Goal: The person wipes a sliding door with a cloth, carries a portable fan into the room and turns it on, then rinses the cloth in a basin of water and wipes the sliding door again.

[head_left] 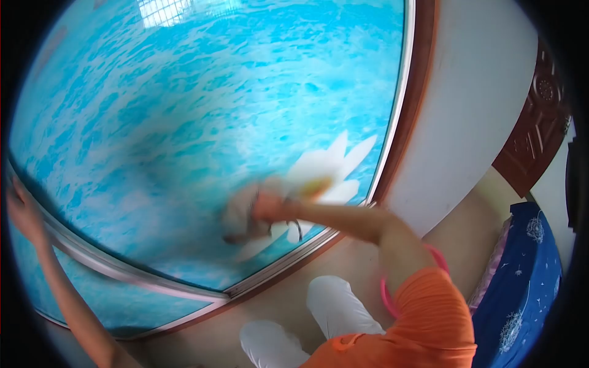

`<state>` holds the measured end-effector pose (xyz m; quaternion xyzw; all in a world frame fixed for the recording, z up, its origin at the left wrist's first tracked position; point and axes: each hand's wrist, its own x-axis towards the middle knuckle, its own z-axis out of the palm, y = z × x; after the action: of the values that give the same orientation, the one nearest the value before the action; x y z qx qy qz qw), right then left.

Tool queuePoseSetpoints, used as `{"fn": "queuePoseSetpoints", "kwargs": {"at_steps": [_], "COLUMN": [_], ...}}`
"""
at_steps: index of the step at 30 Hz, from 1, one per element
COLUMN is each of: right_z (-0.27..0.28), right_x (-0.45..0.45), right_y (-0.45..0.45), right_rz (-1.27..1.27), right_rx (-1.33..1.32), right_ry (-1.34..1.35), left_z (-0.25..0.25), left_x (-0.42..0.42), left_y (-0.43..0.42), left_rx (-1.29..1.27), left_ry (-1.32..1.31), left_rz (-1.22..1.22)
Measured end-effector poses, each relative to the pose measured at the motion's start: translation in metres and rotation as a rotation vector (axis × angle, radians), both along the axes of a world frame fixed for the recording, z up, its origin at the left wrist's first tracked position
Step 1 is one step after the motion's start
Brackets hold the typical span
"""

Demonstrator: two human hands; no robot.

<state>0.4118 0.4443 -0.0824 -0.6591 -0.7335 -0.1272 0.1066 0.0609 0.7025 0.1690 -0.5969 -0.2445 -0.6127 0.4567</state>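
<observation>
- Head view: the right hand (270, 205) is showing blurred against the blue panel (202, 110); I can't tell its grip.
- Left hand (26, 214) is resting beside the frame (141, 275), grip unclear.
- Around the right hand, the panel's looking stiff, slick, perhaps fragile; the frame's offering better hold.

A plain pale wall (472, 92) curves through the upper right, edged by reddish-brown trim (419, 80). Farther right stands a carved brown door (537, 138). Navy dandelion-print fabric (527, 276) borders beige floor (469, 227) at lower right. A gridded window reflection (164, 12) glows upper left.
</observation>
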Motion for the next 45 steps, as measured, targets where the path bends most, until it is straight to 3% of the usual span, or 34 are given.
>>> {"fn": "queuePoseSetpoints", "kwargs": {"at_steps": [2, 3, 5, 7, 10, 11, 13, 15, 18, 20, 23, 24, 25, 27, 30, 31, 33, 34, 35, 36, 37, 38, 40, 42, 43, 44, 45], "right_z": [-0.073, -0.08, -0.074, -0.046, 0.075, 0.092, 0.113, 0.158, 0.095, -0.023, -0.233, -0.21, -0.167, -0.197, -0.183, -0.165, -0.115, -0.084, -0.053, -0.024, -0.002, 0.007, -0.014, -0.103, -0.178, -0.312, -0.299], "right_x": [-0.01, -0.009, 0.002, 0.025, 0.078, 0.113, 0.167, 0.161, 0.172, 0.17, 0.097, 0.05, 0.026, 0.026, 0.047, 0.066, 0.126, 0.141, 0.156, 0.175, 0.192, 0.202, 0.2, 0.245, 0.266, 0.318, 0.258], "right_y": [0.002, 0.002, 0.003, 0.008, -0.034, -0.04, -0.047, -0.065, -0.041, -0.016, 0.015, -0.007, -0.049, -0.046, -0.039, -0.031, -0.007, -0.011, -0.016, -0.033, -0.05, -0.064, -0.092, -0.092, -0.082, -0.059, -0.074], "right_rz": [0.329, 0.41, 0.509, 0.404, 0.492, 0.477, -0.378, -0.227, -0.369, -0.493, -0.896, -1.231, -0.968, -0.885, -1.613, -1.616, -1.96, -1.53, -0.942, -0.379, 0.559, 1.78, 1.914, 2.301, 2.575, 3.089, 2.661], "right_rx": [-0.14, -0.162, -0.321, -0.38, 0.244, 0.241, 1.004, 1.479, 1.573, 1.493, 1.011, 0.831, 0.488, 0.66, -0.032, -0.043, -0.85, -1.301, -1.65, -2.695, -3.719, -4.221, -4.021, -3.697, -3.449, -2.866, -2.738], "right_ry": [0.335, 0.432, 0.736, 0.687, 0.367, 0.371, -0.332, -0.216, -0.247, -0.186, 0.134, -0.412, 0.074, -0.001, -1.68, -1.684, -2.584, -2.739, -2.89, -2.867, -2.226, -0.686, -0.736, -0.546, -0.46, -0.831, -1.615], "left_z": [-0.003, -0.002, 0.0, 0.0, -0.001, -0.002, 0.001, 0.003, 0.001, 0.004, 0.002, 0.002, 0.003, 0.006, 0.004, 0.002, 0.004, 0.006, 0.006, 0.006, 0.006, 0.004, 0.006, 0.002, 0.0, -0.001, 0.0], "left_x": [-0.002, -0.002, 0.002, 0.002, 0.005, 0.008, 0.014, 0.021, 0.029, 0.02, 0.02, 0.019, 0.018, 0.015, 0.018, 0.023, 0.017, 0.014, 0.013, 0.012, 0.011, 0.012, 0.009, 0.013, 0.018, 0.02, 0.02], "left_y": [-0.001, -0.002, -0.005, -0.008, -0.009, -0.011, -0.017, -0.026, -0.036, -0.024, -0.023, -0.022, -0.021, -0.017, -0.022, -0.026, -0.023, -0.021, -0.018, -0.015, -0.013, -0.013, -0.007, -0.007, -0.015, -0.02, -0.02], "left_rx": [-0.005, -0.003, 0.001, 0.0, -0.021, -0.024, -0.029, -0.044, -0.091, -0.064, -0.048, -0.047, -0.045, -0.044, -0.084, -0.122, -0.088, -0.047, -0.048, -0.041, -0.034, -0.047, -0.033, -0.026, -0.037, -0.043, -0.037], "left_ry": [0.003, 0.006, 0.021, 0.032, 0.029, 0.027, 0.031, 0.031, 0.028, 0.044, 0.048, 0.058, 0.074, 0.095, 0.058, 0.004, 0.025, 0.047, 0.044, 0.05, 0.052, 0.052, 0.042, 0.031, 0.028, 0.024, 0.016], "left_rz": [-0.006, -0.011, -0.013, -0.018, -0.043, -0.054, -0.079, -0.101, -0.165, -0.111, -0.105, -0.125, -0.145, -0.149, -0.176, -0.201, -0.149, -0.082, -0.094, -0.127, -0.157, -0.176, -0.147, -0.116, -0.153, -0.19, -0.193]}}
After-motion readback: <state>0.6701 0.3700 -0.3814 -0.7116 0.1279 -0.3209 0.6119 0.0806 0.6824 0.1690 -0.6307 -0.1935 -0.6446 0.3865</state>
